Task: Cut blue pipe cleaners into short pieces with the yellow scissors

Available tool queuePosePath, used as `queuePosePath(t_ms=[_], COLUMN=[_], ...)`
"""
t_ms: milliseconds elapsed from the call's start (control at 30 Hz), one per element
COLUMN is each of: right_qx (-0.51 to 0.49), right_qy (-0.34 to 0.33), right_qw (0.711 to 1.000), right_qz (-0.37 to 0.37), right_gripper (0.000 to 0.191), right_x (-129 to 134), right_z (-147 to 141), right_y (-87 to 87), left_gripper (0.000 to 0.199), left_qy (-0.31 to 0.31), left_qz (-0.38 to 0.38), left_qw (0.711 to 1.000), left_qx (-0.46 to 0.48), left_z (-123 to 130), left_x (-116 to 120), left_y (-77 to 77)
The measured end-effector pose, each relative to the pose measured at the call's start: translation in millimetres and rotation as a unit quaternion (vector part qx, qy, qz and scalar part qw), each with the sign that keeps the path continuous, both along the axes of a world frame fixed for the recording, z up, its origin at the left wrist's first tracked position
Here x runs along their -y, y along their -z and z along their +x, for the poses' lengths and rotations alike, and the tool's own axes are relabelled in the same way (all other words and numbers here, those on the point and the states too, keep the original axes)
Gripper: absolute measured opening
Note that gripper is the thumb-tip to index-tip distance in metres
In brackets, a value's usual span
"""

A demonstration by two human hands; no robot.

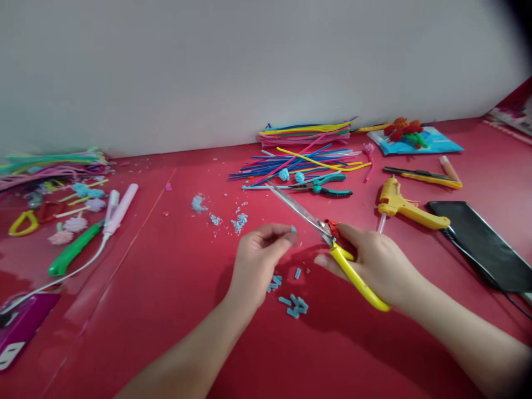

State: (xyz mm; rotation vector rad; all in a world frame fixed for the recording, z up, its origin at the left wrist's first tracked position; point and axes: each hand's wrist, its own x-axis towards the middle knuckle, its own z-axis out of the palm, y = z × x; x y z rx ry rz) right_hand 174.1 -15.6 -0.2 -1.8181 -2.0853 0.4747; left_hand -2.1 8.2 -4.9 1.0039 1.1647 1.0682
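Pinched between thumb and fingertips of my left hand is a small light-blue piece of pipe cleaner. My right hand is closed round scissors with yellow and red handles. Their blades point up and left, away from the blue piece, and look closed. Below my hands lie several short blue cut pieces, with more partly behind my left wrist. Fluffy blue clippings are scattered on the red table to the left of my left hand.
Behind my hands lie pipe cleaners, blue pompoms and pliers. A yellow glue gun and a black phone are at right. A pink corded tool, green-handled cutter and purple device lie left.
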Motion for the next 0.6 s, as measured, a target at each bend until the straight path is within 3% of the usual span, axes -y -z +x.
queuePosePath(t_ms=[133, 600], right_qx=[0.088, 0.194], right_qy=[-0.035, -0.060], right_qw=[0.995, 0.976], right_qz=[0.024, 0.081], right_gripper=[0.031, 0.035], right_x=[1.1, 4.6], right_z=[-0.7, -0.3], right_y=[8.6, 23.2], left_gripper=[0.013, 0.007], left_qy=[-0.066, -0.087], left_qz=[0.014, 0.021], left_qw=[0.996, 0.992], left_qx=[0.064, 0.094], left_z=[-6.7, -10.8], left_x=[-5.6, -6.8], left_y=[-2.3, -5.8])
